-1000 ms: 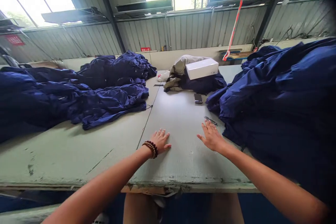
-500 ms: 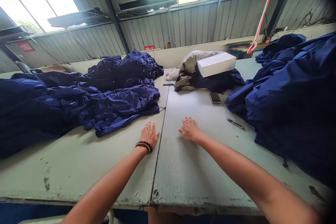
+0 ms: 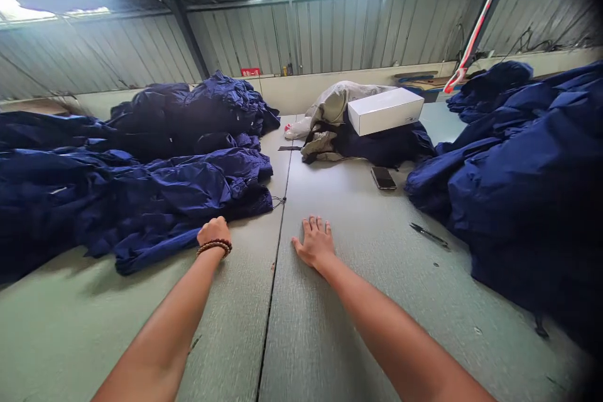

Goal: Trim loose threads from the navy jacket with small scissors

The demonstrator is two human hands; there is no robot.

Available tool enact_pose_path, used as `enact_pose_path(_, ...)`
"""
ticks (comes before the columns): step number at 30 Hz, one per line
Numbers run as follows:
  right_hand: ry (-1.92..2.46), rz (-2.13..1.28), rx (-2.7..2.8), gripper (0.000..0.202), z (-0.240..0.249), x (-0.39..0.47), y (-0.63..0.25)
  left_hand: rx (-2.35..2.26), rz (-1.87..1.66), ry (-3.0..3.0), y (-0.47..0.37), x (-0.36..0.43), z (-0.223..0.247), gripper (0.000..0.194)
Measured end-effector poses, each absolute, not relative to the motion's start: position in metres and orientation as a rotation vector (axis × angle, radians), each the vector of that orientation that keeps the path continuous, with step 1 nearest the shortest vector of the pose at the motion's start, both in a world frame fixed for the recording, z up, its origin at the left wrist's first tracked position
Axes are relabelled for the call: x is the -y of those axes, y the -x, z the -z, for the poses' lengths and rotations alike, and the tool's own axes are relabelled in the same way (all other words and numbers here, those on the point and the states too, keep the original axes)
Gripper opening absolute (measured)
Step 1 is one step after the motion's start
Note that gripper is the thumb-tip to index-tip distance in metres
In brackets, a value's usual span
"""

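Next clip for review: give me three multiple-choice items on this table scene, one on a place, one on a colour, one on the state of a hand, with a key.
1. Where does the white box sit?
A. on the floor
B. on dark cloth at the far side of the table
C. under the left hand

2. What colour is the garment pile by the left hand?
A. dark blue
B. red
C. yellow

3. How is the right hand?
A. gripping the phone
B. holding the snips
C. flat on the table, fingers spread, holding nothing

Key:
1 B, the box rests on a dark bundle beside pale cloth, far from both hands.
2 A, the heaped fabric is navy throughout.
3 C, the palm lies on bare tabletop; the phone and the snips lie apart from it.
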State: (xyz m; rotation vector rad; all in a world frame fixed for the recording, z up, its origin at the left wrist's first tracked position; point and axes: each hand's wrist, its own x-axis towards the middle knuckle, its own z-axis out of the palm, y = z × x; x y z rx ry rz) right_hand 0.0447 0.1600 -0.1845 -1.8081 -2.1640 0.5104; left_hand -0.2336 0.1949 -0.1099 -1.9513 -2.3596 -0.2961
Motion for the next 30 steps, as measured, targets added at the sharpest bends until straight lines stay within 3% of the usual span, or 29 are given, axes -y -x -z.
enact_pose_path(8,1.784,-0.516,2.11,0.092,0.183,-0.159,-0.043,2.367,0.255,2.02,0.207,-0.157,0.125,0.041)
enact_pose_path(11,1.761,-0.484,2.097,0.1,0.176,-0.153,-0.048,2.311,0.252,2.113,0.175,-0.134,0.13,0.022)
enact_pose_path(13,1.699,-0.431,2.136,0.094,0.168,-0.145,-0.056,2.241,0.268,2.196,0.15,-0.112,0.135,0.018)
enact_pose_path(17,1.535,-0.37,2.323,0.077,0.155,-0.127,-0.086,2.081,0.297,2.378,0.11,-0.059,0.141,0.028)
enact_pose_path(20,1.498,-0.431,2.474,0.075,0.148,-0.108,-0.12,1.971,0.304,2.526,0.099,-0.02,0.142,0.03)
enact_pose_path(30,1.44,-0.405,2.634,0.087,0.139,0.084,-0.203,1.618,0.258,2.995,0.138,0.054,0.125,0.034)
